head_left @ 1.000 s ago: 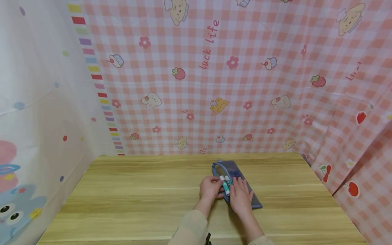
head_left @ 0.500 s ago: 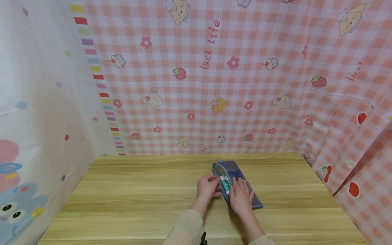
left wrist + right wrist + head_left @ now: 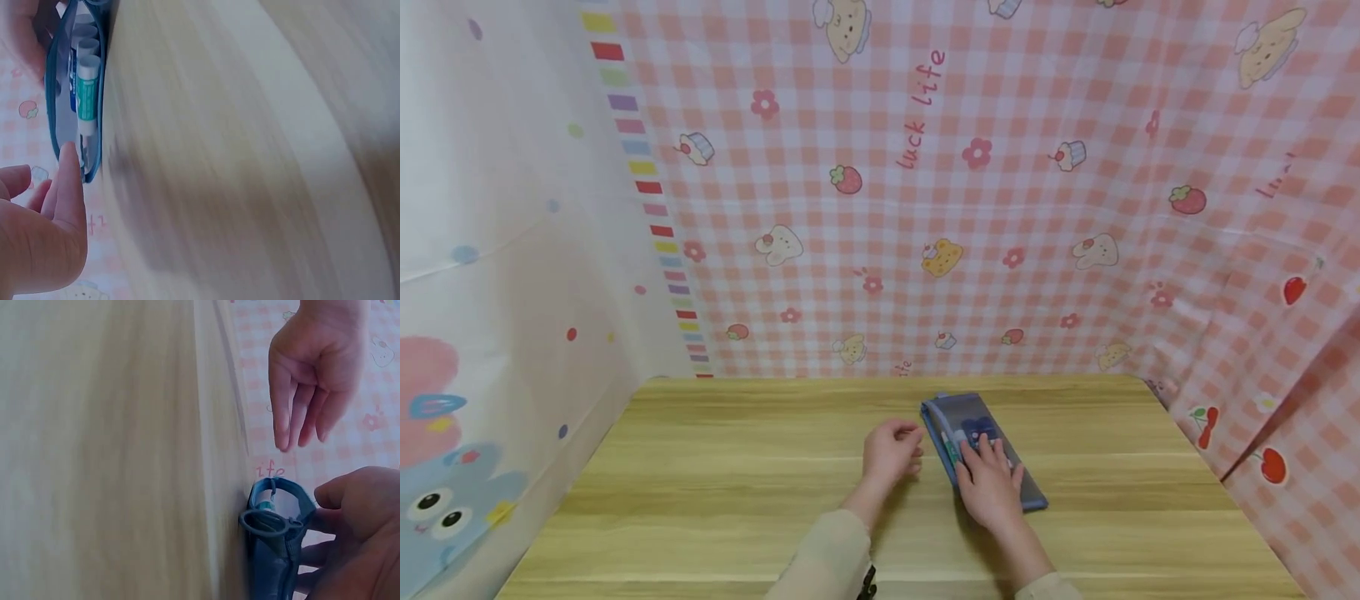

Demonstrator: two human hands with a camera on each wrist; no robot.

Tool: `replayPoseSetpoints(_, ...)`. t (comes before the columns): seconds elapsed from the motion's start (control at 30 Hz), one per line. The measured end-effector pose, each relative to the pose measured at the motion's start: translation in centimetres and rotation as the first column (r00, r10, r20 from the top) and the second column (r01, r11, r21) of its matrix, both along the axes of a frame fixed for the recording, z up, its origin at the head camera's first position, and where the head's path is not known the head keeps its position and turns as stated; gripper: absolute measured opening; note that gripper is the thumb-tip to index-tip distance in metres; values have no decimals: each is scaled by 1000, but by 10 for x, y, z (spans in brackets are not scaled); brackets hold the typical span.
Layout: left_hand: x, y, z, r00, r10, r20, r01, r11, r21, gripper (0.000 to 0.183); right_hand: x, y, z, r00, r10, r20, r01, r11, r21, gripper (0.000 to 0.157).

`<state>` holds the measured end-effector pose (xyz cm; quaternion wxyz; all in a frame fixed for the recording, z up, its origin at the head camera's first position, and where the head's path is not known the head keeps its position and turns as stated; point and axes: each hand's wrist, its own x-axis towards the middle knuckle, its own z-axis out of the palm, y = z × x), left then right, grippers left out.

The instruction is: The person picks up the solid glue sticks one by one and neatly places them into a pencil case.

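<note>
A blue zip pencil case (image 3: pixel 970 410) with a see-through upper face lies slanted on the table, its mouth along the left side. Through the gap in the left wrist view, a green-and-white glue stick (image 3: pixel 88 94) shows beside a blue-labelled one (image 3: pixel 73 81). My right hand (image 3: pixel 992 483) rests on the case's upper face with fingers spread, covering part of it. Just left of the case, my left hand (image 3: pixel 889 457) is off it and holds nothing, its fingers loosely bent. A ring-shaped loop (image 3: pixel 265 522) is seen at the case's end in the right wrist view.
The wood-grain table (image 3: pixel 737 483) extends to both sides of the hands. Behind it hangs a pink checked cloth (image 3: pixel 880 208), and a white printed cloth (image 3: pixel 512 275) hangs at the left.
My left hand has drawn away leftward from the pencil case. The glue sticks now lie deeper, under the see-through face, and the mouth looks narrower. My right hand stays on the case.
</note>
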<state>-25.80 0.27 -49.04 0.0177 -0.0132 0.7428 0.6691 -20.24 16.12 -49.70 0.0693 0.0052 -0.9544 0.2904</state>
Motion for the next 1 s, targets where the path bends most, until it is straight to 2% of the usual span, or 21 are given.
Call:
replayPoseSetpoints(0.13,1,-10,1,998,-35,-47,31,996,-89,21,0,4,1,999,43,16,-43,998,51,41)
replayPoseSetpoints(0.27,3,-22,1,982,-94,-161,54,970,-239,20,0,11,1,995,89,32,-92,990,105,39)
replayPoseSetpoints(0.33,5,-28,0,966,-128,-224,49,943,-328,18,1,14,2,993,112,35,-116,986,123,38)
replayPoseSetpoints(0.43,8,-39,0,944,-176,-279,35,894,-446,18,1,19,2,988,149,31,-152,977,149,38)
replayPoseSetpoints(0.6,16,-58,1,918,-246,-310,16,806,-592,19,3,29,3,979,201,18,-201,962,185,37)
replayPoseSetpoints(0.67,19,-66,2,908,-268,-323,4,776,-631,19,4,33,4,977,212,9,-210,960,187,36)
replayPoseSetpoints(0.83,25,-85,4,878,-310,-364,-32,722,-691,21,6,44,6,972,233,-45,-221,958,183,34)
replayPoseSetpoints(1.0,30,-105,3,835,-351,-425,-107,653,-750,29,6,55,5,967,223,-123,-199,964,178,35)
